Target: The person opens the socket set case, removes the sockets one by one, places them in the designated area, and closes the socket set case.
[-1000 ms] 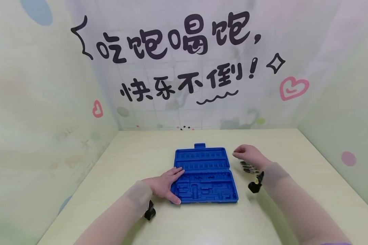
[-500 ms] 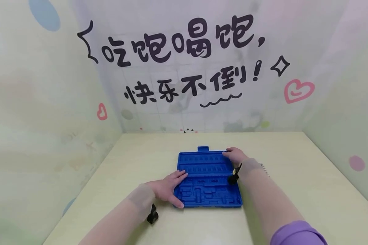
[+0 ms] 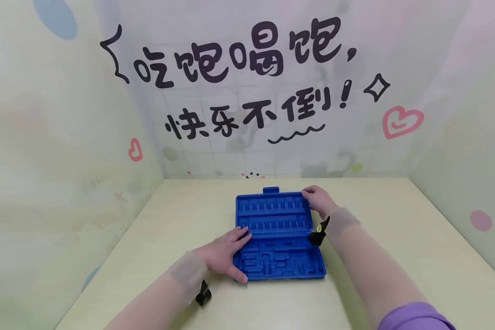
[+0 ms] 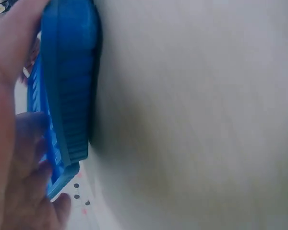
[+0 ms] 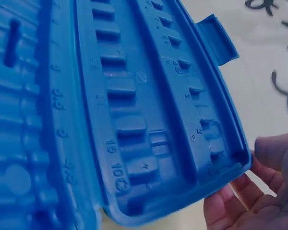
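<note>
A blue plastic socket-set case lies unfolded on the table in the head view, with moulded slots in both halves. Its lid is tilted up from the table at the far side, with the latch tab on top. My right hand pinches the lid's far right corner, thumb in front and fingers behind, as the right wrist view shows at the lid corner. My left hand rests spread along the base's left edge, thumb at the near corner, fingers straight near the hinge. Numbers are moulded beside the slots.
A pale wooden table is bounded by printed walls on the left, back and right. Small black wrist cameras hang under both wrists, the right camera overlapping the case's right edge in the head view.
My right hand moved left from above dark bits beside the case to the lid corner, then took hold and raised the lid. The bits are now hidden. My left hand stayed on the base.
</note>
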{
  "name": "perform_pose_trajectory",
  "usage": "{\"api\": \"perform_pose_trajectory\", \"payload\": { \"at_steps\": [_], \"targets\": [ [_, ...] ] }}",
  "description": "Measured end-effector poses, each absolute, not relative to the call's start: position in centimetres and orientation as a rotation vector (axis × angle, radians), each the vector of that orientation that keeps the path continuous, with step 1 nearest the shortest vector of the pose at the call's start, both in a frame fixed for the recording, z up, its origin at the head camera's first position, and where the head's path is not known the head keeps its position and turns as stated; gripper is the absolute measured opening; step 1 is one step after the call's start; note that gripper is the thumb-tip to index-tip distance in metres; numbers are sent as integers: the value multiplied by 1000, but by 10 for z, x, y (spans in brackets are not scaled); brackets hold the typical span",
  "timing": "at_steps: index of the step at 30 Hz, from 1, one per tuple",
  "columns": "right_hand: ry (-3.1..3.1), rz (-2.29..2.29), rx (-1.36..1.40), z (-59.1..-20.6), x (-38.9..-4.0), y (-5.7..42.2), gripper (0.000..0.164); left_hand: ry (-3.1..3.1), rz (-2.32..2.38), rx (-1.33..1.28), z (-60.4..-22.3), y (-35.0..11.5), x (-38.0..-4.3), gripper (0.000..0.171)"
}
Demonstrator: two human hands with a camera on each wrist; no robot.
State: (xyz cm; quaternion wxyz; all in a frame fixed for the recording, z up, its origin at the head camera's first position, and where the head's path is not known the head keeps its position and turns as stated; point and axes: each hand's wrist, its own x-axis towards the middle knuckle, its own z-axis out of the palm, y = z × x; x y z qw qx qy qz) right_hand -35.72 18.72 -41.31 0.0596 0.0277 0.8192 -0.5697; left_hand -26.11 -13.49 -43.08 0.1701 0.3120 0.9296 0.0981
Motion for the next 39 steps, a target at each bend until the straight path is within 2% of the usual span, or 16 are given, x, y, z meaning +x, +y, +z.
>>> {"api": "perform_pose_trajectory", "payload": {
  "at_steps": [11, 18, 20, 23, 26, 28, 30, 32, 36, 39],
  "targets": [
    [2629, -1705, -284, -387, -326, 217, 30, 2948, 49, 1273, -435, -133, -248, 123],
    [2744, -1510, -475, -379, -294, 230, 21, 3010, -69, 1384, -427, -131, -234, 121],
    [2790, -1471, -536, -379, -284, 230, 15, 3036, -42, 1415, -422, -131, -230, 112],
    [2902, -1370, -655, -380, -273, 229, 8, 3170, 25, 1421, -410, -132, -231, 89],
    [3008, -1250, -779, -379, -263, 228, 6, 3307, 199, 1294, -396, -135, -237, 67],
    [3052, -1193, -845, -380, -256, 228, 4, 3312, 312, 1178, -390, -139, -241, 57],
    [3070, -1160, -906, -381, -249, 229, 3, 3241, 402, 1116, -387, -143, -243, 52],
    [3079, -1135, -965, -384, -243, 230, 10, 3155, 439, 1116, -387, -147, -243, 48],
    [3097, -1039, -1115, -392, -230, 231, 24, 3062, 437, 1238, -388, -150, -237, 42],
    [3120, -925, -1232, -399, -221, 231, 28, 3026, 382, 1322, -390, -151, -230, 40]
  ]
}}
